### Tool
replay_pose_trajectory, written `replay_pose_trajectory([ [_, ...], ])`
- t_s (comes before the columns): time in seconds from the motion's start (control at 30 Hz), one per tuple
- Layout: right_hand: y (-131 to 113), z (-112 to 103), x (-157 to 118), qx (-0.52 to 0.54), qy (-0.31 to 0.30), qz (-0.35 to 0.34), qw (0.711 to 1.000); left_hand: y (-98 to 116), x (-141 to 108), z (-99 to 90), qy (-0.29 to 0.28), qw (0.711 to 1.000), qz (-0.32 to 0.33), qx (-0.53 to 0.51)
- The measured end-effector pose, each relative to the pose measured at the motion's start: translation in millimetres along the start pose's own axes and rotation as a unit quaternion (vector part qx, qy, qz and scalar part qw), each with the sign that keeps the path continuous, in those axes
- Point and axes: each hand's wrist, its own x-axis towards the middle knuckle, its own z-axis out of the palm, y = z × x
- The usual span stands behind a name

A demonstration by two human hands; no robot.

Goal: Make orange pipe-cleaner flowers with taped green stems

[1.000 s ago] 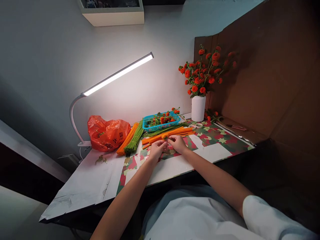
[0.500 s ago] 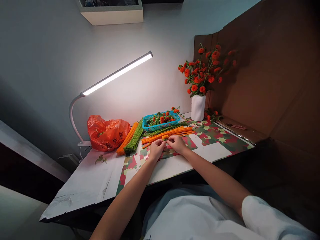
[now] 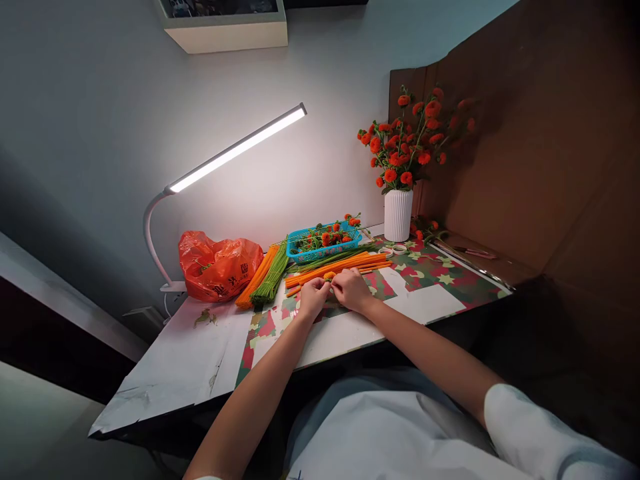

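Observation:
Between my two hands, above the front of the table, is a small orange flower (image 3: 329,275) with some green under it. My left hand (image 3: 314,297) pinches it from the left. The fingertips of my right hand (image 3: 351,291) are closed at its right side, partly hiding it. Just behind my hands lie loose orange pipe cleaners (image 3: 345,266). Green pipe cleaners (image 3: 345,255) lie beyond them, in front of a blue basket (image 3: 325,253) holding orange flowers on green stems.
An orange plastic bag (image 3: 220,267) stands at the left, with green (image 3: 270,280) and orange bundles (image 3: 255,277) beside it. A lit lamp (image 3: 237,150) reaches overhead. A white vase (image 3: 399,217) of flowers, tape rolls (image 3: 399,249) and pliers-like tool (image 3: 475,253) are at the right.
My right hand's fingers have curled in closer over the flower, which now shows less. My left hand stays almost in place. The view has shifted slightly.

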Motion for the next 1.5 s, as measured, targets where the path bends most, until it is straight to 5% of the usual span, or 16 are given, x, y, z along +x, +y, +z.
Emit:
replay_pose_trajectory([
  [0.3, 1.3, -3.6, -2.8, -0.062, -0.055, -0.074, 0.994, -3.2, -3.4, -0.4, -0.004, 0.998, 0.027, 0.053],
  [0.83, -2.3, 0.7, -5.3, -0.053, -0.061, 0.015, 0.997, 13.4, 1.9, -10.9, -0.108, 0.975, 0.061, 0.186],
  [1.2, -2.2, 5.5, -6.3, -0.057, -0.073, 0.017, 0.996, 13.9, -3.4, 4.5, -0.052, 0.941, 0.095, 0.321],
  [1.5, -0.2, 6.4, -5.5, -0.075, -0.091, -0.041, 0.992, 13.8, -4.2, 6.0, -0.038, 0.952, 0.083, 0.293],
])
